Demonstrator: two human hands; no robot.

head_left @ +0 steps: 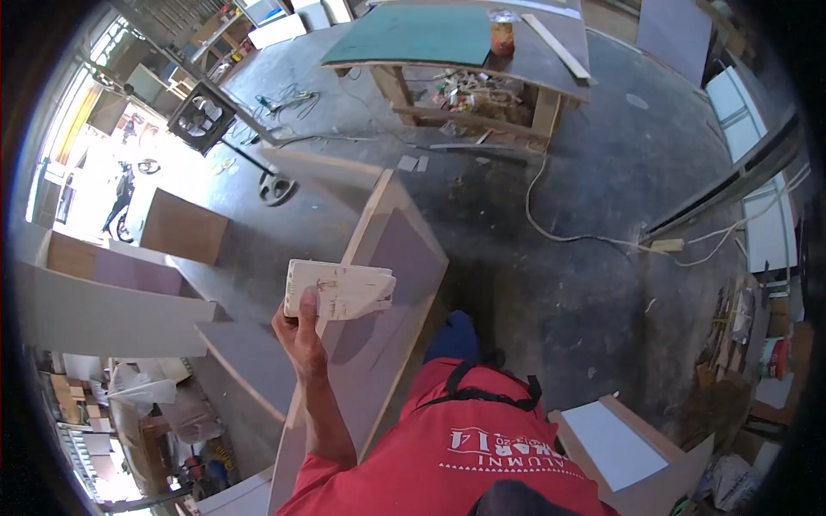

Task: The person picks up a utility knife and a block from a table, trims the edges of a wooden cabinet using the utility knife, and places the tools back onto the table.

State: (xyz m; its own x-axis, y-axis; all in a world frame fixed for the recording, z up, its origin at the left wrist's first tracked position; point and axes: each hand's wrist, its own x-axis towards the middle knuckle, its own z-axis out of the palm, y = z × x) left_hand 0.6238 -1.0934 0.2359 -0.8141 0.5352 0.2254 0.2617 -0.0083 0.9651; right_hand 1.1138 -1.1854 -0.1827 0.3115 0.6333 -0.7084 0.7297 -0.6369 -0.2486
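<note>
My left hand grips a pale, flat wooden block by its left end, with the thumb lying on top. The block has dark marks on its face and a ragged, notched right end. It is held over the upper edge of a large wooden panel, which stands on edge to the left of my body and has a purple-grey face and a light wood rim. Whether the block touches that rim, I cannot tell. My right hand is out of view.
A workbench with a green top stands ahead, an orange-brown jar on it. A cable crosses the floor to the right. More panels stand at the left. A white sheet lies by my right side.
</note>
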